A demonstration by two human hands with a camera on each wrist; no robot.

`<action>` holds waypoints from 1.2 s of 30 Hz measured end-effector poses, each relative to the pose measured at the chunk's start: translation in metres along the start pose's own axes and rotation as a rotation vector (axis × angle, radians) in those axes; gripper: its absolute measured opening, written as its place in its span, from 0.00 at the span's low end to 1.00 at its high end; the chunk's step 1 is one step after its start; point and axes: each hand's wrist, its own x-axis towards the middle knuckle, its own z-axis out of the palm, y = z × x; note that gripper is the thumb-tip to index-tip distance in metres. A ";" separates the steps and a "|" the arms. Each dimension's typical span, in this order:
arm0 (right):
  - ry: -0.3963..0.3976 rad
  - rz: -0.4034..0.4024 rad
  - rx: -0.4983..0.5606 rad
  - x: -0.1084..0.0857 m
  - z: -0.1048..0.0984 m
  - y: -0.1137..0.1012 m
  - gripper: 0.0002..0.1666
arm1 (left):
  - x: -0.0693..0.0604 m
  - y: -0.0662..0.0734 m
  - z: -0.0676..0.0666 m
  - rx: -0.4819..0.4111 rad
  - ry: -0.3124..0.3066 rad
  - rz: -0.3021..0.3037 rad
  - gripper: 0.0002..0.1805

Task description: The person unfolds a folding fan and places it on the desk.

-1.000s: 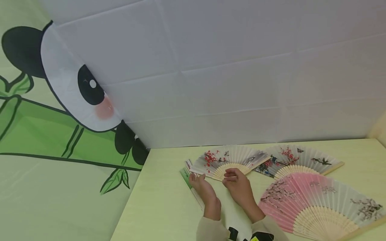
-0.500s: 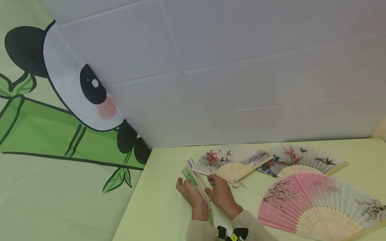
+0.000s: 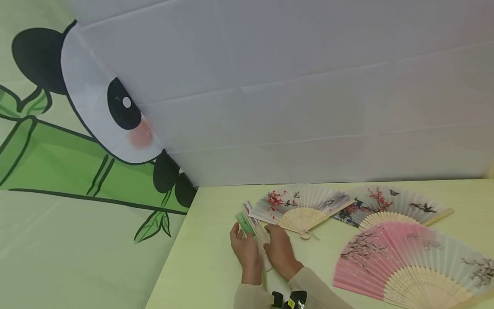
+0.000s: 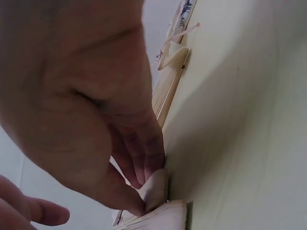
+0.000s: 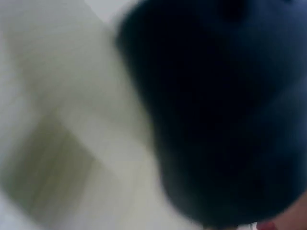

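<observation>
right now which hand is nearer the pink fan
The right hand: it is to the left of the pink fan, at the folded fans. The left hand is farther left, at those fans' other side.

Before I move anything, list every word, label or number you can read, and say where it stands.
None that I can read.
Green folded fan: dark marks, too small to read.
Yellow patch, bottom of head view: too small to tell if lettered.
Right wrist view: too blurred.

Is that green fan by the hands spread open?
No, the green folding fan is folded into a narrow strip, unlike the spread pink-and-white fan.
</observation>
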 end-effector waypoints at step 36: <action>-0.397 0.453 0.588 -0.003 -0.088 -0.013 0.27 | -0.018 0.005 0.009 0.009 -0.183 -0.068 0.22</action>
